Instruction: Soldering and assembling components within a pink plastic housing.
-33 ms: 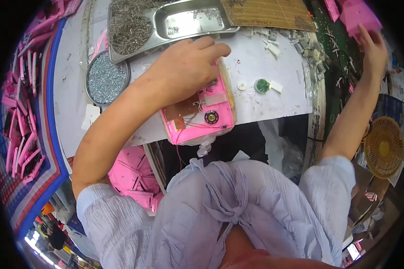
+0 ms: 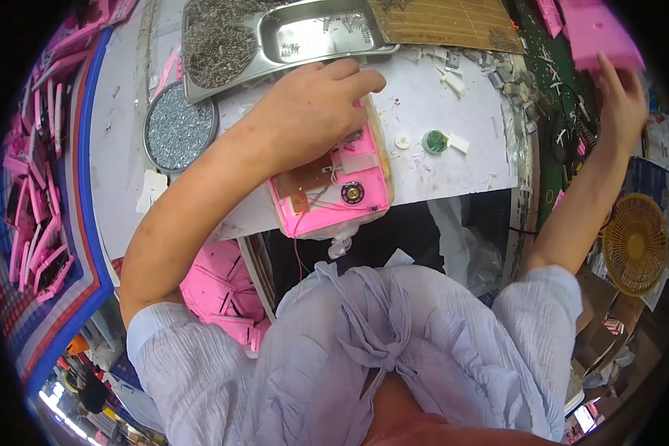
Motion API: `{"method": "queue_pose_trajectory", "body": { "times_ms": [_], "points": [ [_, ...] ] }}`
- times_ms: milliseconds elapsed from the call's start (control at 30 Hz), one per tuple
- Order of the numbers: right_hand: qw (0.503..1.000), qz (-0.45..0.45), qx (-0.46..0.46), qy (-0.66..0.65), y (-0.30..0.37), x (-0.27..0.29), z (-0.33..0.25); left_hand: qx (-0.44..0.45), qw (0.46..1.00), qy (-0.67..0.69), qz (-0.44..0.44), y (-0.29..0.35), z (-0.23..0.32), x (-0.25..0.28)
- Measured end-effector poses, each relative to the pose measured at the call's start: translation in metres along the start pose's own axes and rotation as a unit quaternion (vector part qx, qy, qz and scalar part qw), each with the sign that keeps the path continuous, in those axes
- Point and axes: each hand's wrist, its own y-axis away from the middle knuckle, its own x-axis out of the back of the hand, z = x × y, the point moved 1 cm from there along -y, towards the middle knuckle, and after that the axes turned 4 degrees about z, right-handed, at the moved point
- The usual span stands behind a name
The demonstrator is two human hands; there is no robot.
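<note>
A pink plastic housing (image 2: 372, 212), its inside facing up, lies on the near edge of the table, over a pale pad. Inside it are a small round speaker (image 2: 352, 193), thin wires and a brown board (image 2: 302, 182). My left hand (image 2: 312, 111) bends over the far end of this housing, fingers curled round that end; the fingertips are partly hidden. Out at the far right, my right hand (image 2: 621, 97) is closed on the near edge of a pink plastic panel (image 2: 602, 33), raised beside the table.
A metal tray (image 2: 275, 63) of small springs stands at the back, beside a cardboard sheet (image 2: 446, 26). On the left is a round dish of screws (image 2: 180, 126). A green-topped pot (image 2: 434, 142) sits right of the housing. Pink parts (image 2: 44, 223) fill a bag at far left.
My right hand has shifted slightly, and the pink panel in it has turned to show more of its flat face. My left hand and the housing stay almost in place.
</note>
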Motion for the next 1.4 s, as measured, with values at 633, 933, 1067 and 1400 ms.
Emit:
{"method": "queue_pose_trajectory", "body": {
  "times_ms": [633,933,1067,1400],
  "points": [
    [0.833,-0.344,-0.244,-0.359,0.241,-0.112,-0.104,0.436,0.622,0.566,0.318,0.071,0.087,0.024],
    [0.839,-0.149,-0.261,-0.453,0.242,-0.023,-0.044,0.295,0.935,0.138,0.144,0.051,0.088,0.006],
    [0.851,-0.147,-0.225,-0.451,0.240,-0.008,-0.031,0.284,0.949,0.073,0.118,0.035,0.089,-0.010],
    [0.825,-0.188,-0.255,-0.468,0.249,-0.033,-0.032,0.283,0.957,-0.028,0.051,0.019,0.091,-0.010]
  ]
}}
